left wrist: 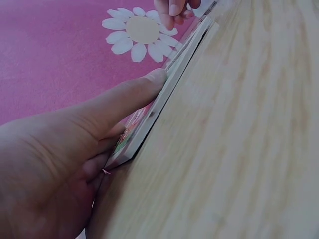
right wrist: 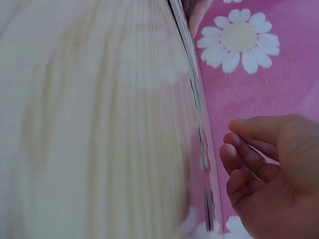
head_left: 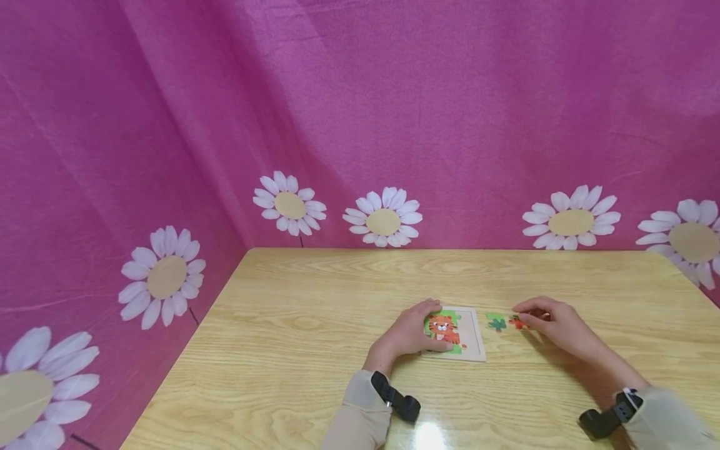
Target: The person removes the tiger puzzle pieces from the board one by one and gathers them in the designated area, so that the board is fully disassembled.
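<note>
A square wooden jigsaw puzzle tray [head_left: 474, 334] lies on the table, with a tiger picture [head_left: 443, 329] filling its left part and bare wood on its right. My left hand [head_left: 410, 331] holds the tray from the left, thumb on the near edge and fingers toward the far edge. To the tray's right lie a green puzzle piece [head_left: 497, 322] and a red-patterned piece [head_left: 517, 322]. Just over the red one is my right hand [head_left: 557, 322], its fingers loosely bent. Seen from the right wrist, this hand [right wrist: 274, 164] has nothing between thumb and fingers and stands apart from the flat pieces [right wrist: 203, 147].
The light wooden table [head_left: 270, 337] reaches back to a pink curtain [head_left: 450, 94] printed with large white daisies. Another stretch of curtain hangs along the left side. Each wrist wears a black camera strap [head_left: 395, 398].
</note>
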Tool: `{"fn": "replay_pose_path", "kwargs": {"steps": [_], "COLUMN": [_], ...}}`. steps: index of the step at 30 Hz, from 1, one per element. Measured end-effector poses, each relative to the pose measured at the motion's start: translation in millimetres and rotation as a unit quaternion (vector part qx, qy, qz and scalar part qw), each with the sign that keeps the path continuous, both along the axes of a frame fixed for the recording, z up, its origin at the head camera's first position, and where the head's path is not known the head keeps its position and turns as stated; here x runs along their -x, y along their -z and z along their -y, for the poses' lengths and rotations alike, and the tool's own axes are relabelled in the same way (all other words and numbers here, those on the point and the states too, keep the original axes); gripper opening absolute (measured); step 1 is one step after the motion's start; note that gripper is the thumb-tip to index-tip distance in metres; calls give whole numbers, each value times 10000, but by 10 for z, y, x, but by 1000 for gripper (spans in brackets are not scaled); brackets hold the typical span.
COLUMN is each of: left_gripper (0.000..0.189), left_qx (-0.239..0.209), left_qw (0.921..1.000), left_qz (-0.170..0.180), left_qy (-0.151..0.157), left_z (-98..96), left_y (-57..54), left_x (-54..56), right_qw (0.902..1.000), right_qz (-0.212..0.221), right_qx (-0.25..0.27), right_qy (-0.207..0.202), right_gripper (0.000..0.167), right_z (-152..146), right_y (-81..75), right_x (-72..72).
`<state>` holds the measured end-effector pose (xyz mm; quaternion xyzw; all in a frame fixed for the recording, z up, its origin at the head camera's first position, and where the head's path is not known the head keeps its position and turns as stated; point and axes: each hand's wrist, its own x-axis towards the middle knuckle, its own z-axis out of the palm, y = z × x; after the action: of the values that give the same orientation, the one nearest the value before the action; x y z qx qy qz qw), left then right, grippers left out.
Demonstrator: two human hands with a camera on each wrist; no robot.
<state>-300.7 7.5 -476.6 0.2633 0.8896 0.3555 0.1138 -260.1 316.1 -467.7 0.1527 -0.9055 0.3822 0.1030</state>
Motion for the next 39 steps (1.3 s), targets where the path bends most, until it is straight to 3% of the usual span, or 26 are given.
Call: {"fn": "replay_pose_path", "kwargs": {"steps": [6, 19, 39], "left_gripper": [82, 82, 79], "left_qx": [5, -6, -54], "left_qw": [9998, 9998, 9997], "left_qz": [-142, -150, -231], "left_qy": [-131, -123, -23], "left_z": [-4, -2, 10], "left_y": [15, 24, 39], "left_x": [-1, 14, 14], "right_qw": [9991, 9952, 9958], "right_qz": [386, 445, 715], "right_qx": [90, 363, 43], "right_qy": [-174, -794, -570], "right_gripper": [16, 15, 14], "right_z": [202, 659, 1047], "right_y": [-36, -13, -18], "right_x": [35, 203, 352]}}
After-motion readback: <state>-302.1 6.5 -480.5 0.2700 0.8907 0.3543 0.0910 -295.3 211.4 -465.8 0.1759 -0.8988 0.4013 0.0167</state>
